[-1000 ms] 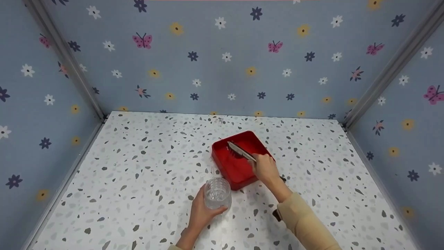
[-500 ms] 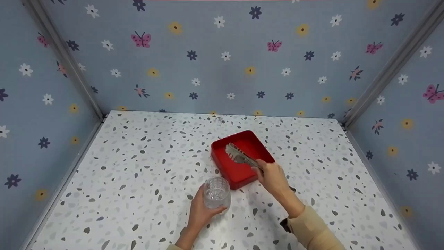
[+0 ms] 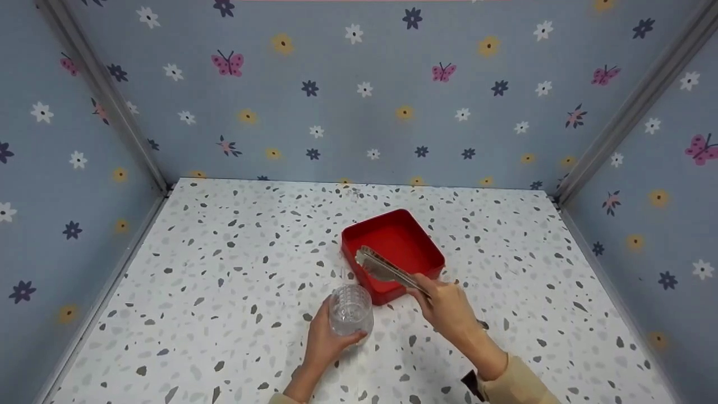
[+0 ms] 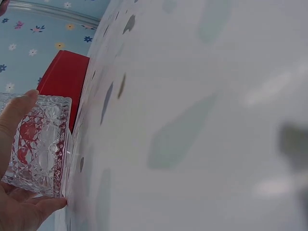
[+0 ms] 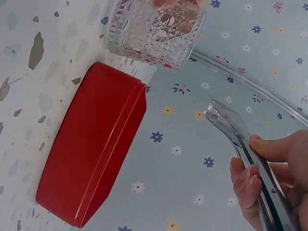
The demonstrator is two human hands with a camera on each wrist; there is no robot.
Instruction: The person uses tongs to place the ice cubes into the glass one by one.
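Note:
A clear cut-glass tumbler (image 3: 351, 311) stands on the table, its patterned side plain in the left wrist view. My left hand (image 3: 327, 342) grips it round the side, thumb at the near right. Metal tongs (image 3: 387, 268) with scalloped ends are held in my right hand (image 3: 451, 311), fingers and thumb curled round the arms. The tips hang over the near left part of a red square tray (image 3: 406, 238), a little beyond the tumbler. In the right wrist view the tong tips (image 5: 216, 111) lie almost together, clear of the tray; I cannot tell whether they pinch anything.
The white speckled table (image 3: 235, 280) meets a blue flowered panel (image 3: 348, 101) at the back, with similar panels left and right. Grey metal strips (image 3: 634, 106) run along the corners. The tray's near left side stands close to the tumbler.
My right hand has drawn the tongs up out of the tray's far left part, back towards me and nearer the tumbler. The left hand, tumbler and tray stay in place.

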